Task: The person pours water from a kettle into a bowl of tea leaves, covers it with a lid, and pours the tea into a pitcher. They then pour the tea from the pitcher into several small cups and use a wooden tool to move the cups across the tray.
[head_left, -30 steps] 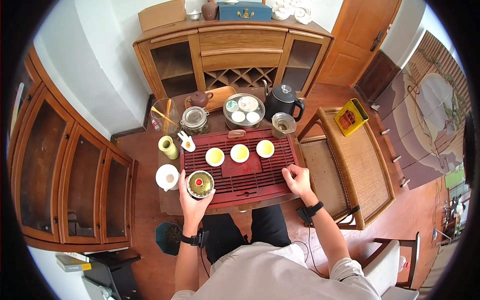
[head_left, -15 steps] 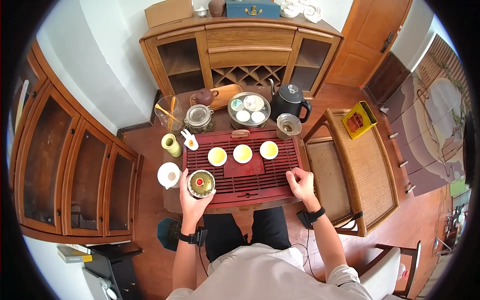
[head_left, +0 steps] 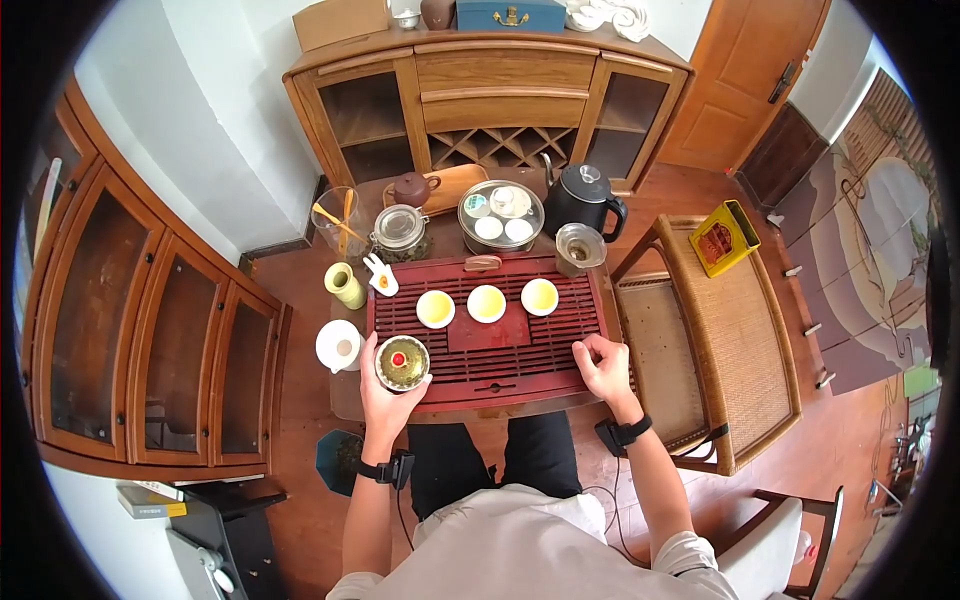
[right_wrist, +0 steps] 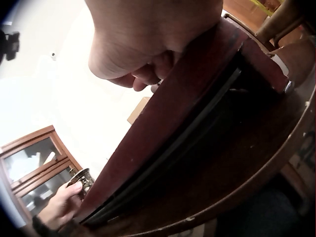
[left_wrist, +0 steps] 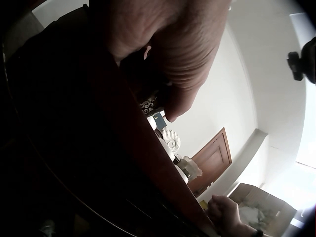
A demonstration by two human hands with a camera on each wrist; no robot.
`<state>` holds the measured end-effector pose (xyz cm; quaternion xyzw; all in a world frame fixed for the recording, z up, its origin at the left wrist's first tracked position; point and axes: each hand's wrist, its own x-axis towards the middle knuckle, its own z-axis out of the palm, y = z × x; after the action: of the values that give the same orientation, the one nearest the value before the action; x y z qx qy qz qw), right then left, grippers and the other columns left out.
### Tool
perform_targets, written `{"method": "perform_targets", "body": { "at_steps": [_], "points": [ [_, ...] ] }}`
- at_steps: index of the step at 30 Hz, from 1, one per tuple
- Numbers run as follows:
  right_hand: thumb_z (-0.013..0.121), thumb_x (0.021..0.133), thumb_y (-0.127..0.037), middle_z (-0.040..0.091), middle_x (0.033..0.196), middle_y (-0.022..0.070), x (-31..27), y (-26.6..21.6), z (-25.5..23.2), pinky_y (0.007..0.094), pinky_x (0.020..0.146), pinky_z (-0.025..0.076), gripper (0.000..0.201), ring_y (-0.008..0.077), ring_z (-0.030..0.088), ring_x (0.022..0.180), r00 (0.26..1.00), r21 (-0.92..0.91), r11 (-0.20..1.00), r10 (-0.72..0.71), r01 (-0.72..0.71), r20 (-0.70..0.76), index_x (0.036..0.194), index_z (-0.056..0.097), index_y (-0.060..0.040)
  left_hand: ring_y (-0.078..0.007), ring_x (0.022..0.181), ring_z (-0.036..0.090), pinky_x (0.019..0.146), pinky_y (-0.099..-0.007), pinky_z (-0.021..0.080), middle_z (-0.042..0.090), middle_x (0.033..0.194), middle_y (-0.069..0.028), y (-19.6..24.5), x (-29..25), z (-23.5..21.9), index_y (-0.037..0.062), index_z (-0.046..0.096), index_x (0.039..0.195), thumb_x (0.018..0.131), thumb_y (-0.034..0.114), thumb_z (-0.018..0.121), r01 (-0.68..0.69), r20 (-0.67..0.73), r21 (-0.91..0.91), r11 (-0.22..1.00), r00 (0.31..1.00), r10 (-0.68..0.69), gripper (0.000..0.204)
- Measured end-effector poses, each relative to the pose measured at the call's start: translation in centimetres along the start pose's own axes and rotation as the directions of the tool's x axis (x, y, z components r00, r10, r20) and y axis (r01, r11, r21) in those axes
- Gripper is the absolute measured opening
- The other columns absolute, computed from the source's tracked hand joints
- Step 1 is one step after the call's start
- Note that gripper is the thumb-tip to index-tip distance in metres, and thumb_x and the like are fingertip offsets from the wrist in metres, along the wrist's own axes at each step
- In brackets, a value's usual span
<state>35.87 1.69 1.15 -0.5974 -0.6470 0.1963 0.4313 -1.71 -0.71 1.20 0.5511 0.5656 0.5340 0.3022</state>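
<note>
A lidded cup with a red knob (head_left: 403, 363) is gripped by the left hand (head_left: 392, 405), thumb on one side and fingers on the other, at the front left of the red slatted tray (head_left: 462, 371). The right hand (head_left: 606, 372), fingers curled and holding nothing, rests at the tray's right edge; its curled fingers show in the right wrist view. Behind the hands, three white cups of yellow liquid stand in a row on the tray: left (head_left: 436, 309), middle (head_left: 487, 303) and right (head_left: 540, 297).
Left of the tray are a white pitcher (head_left: 338, 346), a green vase (head_left: 345, 286) and a white hand figurine (head_left: 381, 275). Behind it stand a glass jar (head_left: 399, 229), a round tin (head_left: 486, 243), a black kettle (head_left: 581, 199) and a strainer pitcher (head_left: 579, 251).
The head view has shifted, so the table and furniture appear slightly moved right in the picture. Both hands keep their places at the tray, the left still gripping the lidded cup.
</note>
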Motion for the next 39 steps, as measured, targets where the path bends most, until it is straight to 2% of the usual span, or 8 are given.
{"method": "perform_targets", "body": {
  "at_steps": [9,18,27,29,30,35,37,39],
  "points": [
    [0.075,0.097,-0.022,0.058,0.057,0.0099,0.0,0.0,0.1,0.0350,0.051,0.045,0.029,0.0195,0.056,0.048,0.999,-0.047,0.999,-0.026,0.028,0.041,0.076,0.069,-0.0019,-0.0244,0.127,0.064,0.111,-0.0395,0.052,0.064,0.137,-0.0151,-0.5,-0.1,-0.2,0.0013,0.035,0.159,0.073,0.008,0.096,-0.039,-0.010,-0.003,0.999,0.999,0.039,0.106],
    [0.075,0.097,-0.019,0.053,0.054,0.0074,0.1,0.0,0.2,0.0330,0.048,0.040,0.030,0.0133,0.048,0.047,0.999,-0.009,0.999,-0.031,0.031,0.021,0.075,0.067,-0.0006,-0.0246,0.125,0.065,0.111,-0.0389,0.052,0.064,0.135,-0.0152,0.0,-0.5,-0.5,0.0015,0.031,0.161,0.073,0.006,0.096,-0.026,-0.024,-0.022,0.999,0.999,0.025,0.110],
    [0.074,0.098,-0.019,0.055,0.055,0.0082,0.0,-0.3,0.0,0.0324,0.050,0.042,0.029,0.0138,0.051,0.048,0.999,-0.003,1.000,-0.027,0.027,0.023,0.077,0.069,0.0004,-0.0358,0.148,0.045,0.124,-0.0483,0.038,0.041,0.161,-0.0234,1.0,-2.9,-1.3,-0.0002,0.020,0.166,0.069,0.016,0.098,-0.146,-0.019,0.084,0.986,0.989,0.148,0.125],
    [0.074,0.097,-0.020,0.056,0.056,0.0087,0.0,-0.2,0.0,0.0332,0.050,0.043,0.029,0.0152,0.051,0.048,0.999,0.013,0.999,-0.037,0.037,0.020,0.077,0.069,0.0004,-0.0353,0.152,0.038,0.128,-0.0488,0.034,0.036,0.163,-0.0204,3.1,-4.5,-1.8,0.0003,0.024,0.166,0.071,0.014,0.096,-0.160,-0.076,0.366,0.917,0.977,0.201,0.120],
    [0.074,0.097,-0.020,0.056,0.056,0.0087,0.0,-0.1,0.0,0.0332,0.050,0.043,0.029,0.0152,0.051,0.048,0.999,0.017,0.999,-0.034,0.034,0.017,0.077,0.069,0.0004,-0.0447,0.144,0.041,0.120,-0.0558,0.036,0.044,0.156,-0.0247,3.3,-5.4,-1.9,-0.0016,0.032,0.163,0.072,0.021,0.095,-0.211,-0.095,0.470,0.857,0.953,0.287,0.113],
    [0.074,0.097,-0.021,0.056,0.057,0.0102,0.0,0.0,-0.1,0.0354,0.052,0.045,0.029,0.0196,0.054,0.048,0.999,0.000,0.999,-0.032,0.032,0.025,0.077,0.069,-0.0003,-0.0404,0.131,0.048,0.111,-0.0534,0.042,0.054,0.142,-0.0201,6.2,-8.0,-1.0,-0.0001,0.050,0.149,0.072,0.015,0.091,-0.347,-0.077,0.516,0.783,0.892,0.446,0.088],
    [0.074,0.097,-0.021,0.057,0.057,0.0105,0.1,-0.1,-0.1,0.0360,0.052,0.045,0.029,0.0206,0.055,0.048,0.999,0.005,0.999,-0.037,0.037,0.021,0.077,0.068,-0.0005,-0.0387,0.127,0.053,0.108,-0.0510,0.046,0.060,0.135,-0.0162,8.6,-7.5,-0.8,0.0016,0.060,0.138,0.072,0.012,0.090,-0.451,0.036,0.497,0.742,0.865,0.501,0.073],
    [0.074,0.097,-0.021,0.058,0.057,0.0107,0.1,-0.3,-0.1,0.0365,0.052,0.046,0.029,0.0215,0.056,0.048,0.999,0.012,0.999,-0.040,0.040,0.017,0.077,0.068,-0.0007,-0.0319,0.110,0.065,0.098,-0.0424,0.054,0.066,0.123,-0.0150,12.9,-4.8,-0.6,0.0034,0.068,0.123,0.074,0.004,0.086,-0.458,0.043,0.400,0.794,0.875,0.483,0.052]
  ]
}}
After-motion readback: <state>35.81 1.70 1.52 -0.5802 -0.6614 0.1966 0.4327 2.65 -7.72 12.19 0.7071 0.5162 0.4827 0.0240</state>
